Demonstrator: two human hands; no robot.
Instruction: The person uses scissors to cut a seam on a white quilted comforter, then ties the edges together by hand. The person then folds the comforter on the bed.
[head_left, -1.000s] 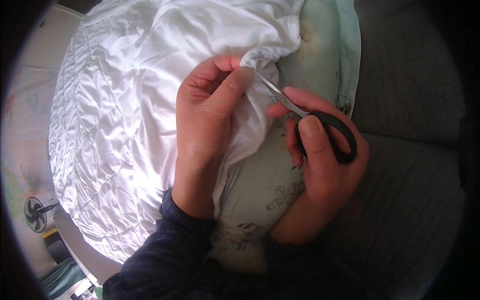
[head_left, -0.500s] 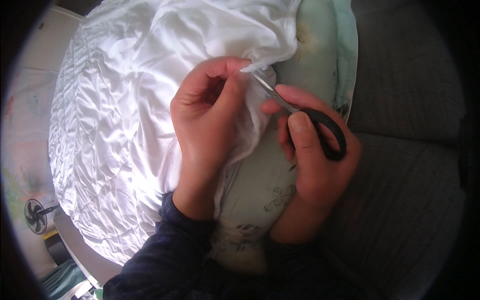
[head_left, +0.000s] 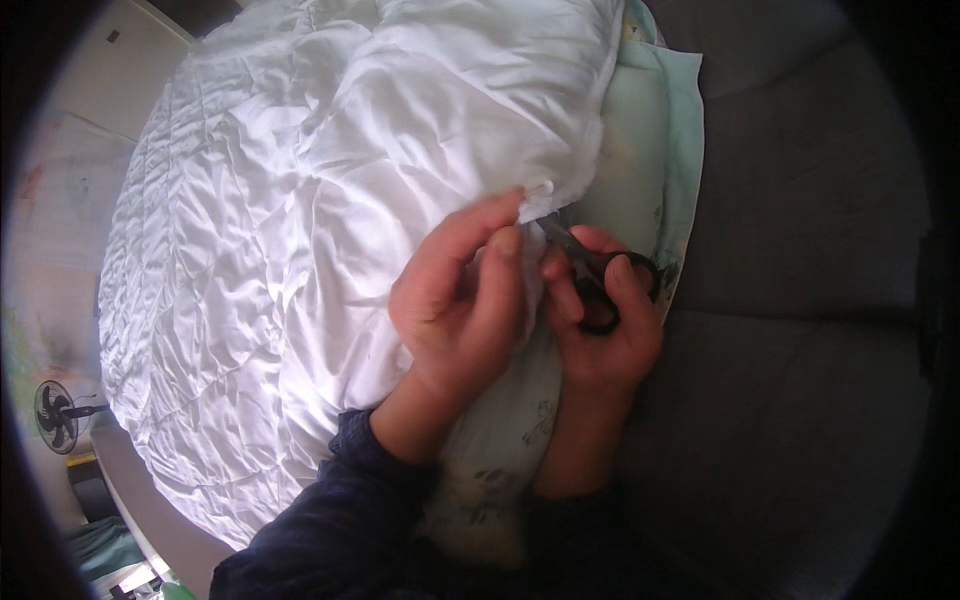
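A large white quilt (head_left: pixel 300 250) with a wrinkled, stitched border lies spread before me. My left hand (head_left: pixel 460 290) pinches its right edge between thumb and fingers, where a small tuft of white fabric sticks up. My right hand (head_left: pixel 600 320) grips a pair of scissors (head_left: pixel 580 250) with black handles, the fingers at the loops. The blades point up and left, and their tips meet the pinched edge; how far they are parted I cannot tell.
Under the quilt's right side is a pale green floral pillow or cushion (head_left: pixel 640 130). Dark grey upholstery (head_left: pixel 780 400) fills the right. At the far left stand a small black fan (head_left: pixel 58 415) and a white cabinet (head_left: pixel 100 60).
Both hands have shifted lower in the picture, the left one also rightward. The scissors have turned in my right hand, so both handle loops now show. The quilt edge lies farther down.
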